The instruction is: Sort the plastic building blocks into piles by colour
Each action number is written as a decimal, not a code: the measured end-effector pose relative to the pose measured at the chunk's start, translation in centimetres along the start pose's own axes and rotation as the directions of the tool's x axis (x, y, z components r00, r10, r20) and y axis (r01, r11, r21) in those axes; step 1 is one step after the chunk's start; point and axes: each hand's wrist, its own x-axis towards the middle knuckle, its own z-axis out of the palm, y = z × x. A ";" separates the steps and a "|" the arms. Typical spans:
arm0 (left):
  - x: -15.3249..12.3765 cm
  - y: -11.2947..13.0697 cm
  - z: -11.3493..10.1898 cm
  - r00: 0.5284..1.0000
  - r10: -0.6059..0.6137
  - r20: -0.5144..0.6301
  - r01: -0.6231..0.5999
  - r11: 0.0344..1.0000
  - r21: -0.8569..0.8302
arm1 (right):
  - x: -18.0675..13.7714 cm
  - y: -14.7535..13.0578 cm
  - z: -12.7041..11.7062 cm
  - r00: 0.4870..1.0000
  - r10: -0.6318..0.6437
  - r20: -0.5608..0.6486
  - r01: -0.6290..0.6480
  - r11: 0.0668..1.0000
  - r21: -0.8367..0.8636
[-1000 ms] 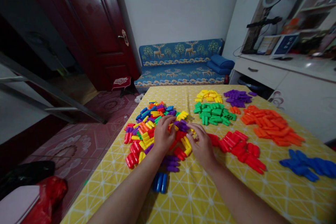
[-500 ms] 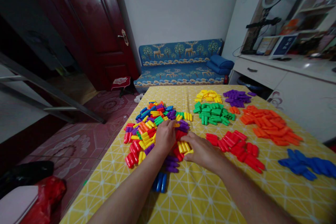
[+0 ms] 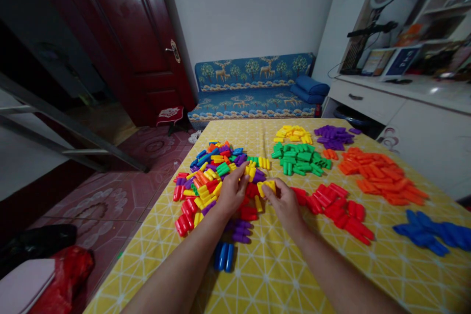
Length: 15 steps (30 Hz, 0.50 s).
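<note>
My right hand [image 3: 285, 202] pinches a yellow plastic building block [image 3: 267, 187] between thumb and fingers, just above the table. To its left, my left hand [image 3: 232, 190] has closed its thumb and fingers on another yellow block [image 3: 251, 171], over the right side of a mixed pile of ribbed blocks [image 3: 206, 176]. Red blocks [image 3: 248, 213] and purple blocks [image 3: 241, 230] lie below the hands, partly hidden by the left wrist. A blue block [image 3: 223, 256] sits nearest to me, beside the left forearm.
Single-colour heaps lie to the right: yellow [image 3: 294, 133], purple [image 3: 334, 136], green [image 3: 301, 158], orange [image 3: 380, 176], red [image 3: 331, 206] and blue [image 3: 430, 232]. A yellow patterned cloth [image 3: 279, 274] covers the table. Beyond it stands a blue sofa [image 3: 250, 93], with a white cabinet [image 3: 423, 127] at right.
My right hand has lifted a yellow block off the pile's right edge and moved slightly up and right. My left hand has drawn its yellow block up a little from the pile.
</note>
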 end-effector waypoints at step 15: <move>-0.3 0.4 -0.3 0.979 0.110 0.172 -0.091 0.989 -0.117 | -0.3 -1.8 -0.5 0.995 -0.090 -0.048 0.092 0.995 0.039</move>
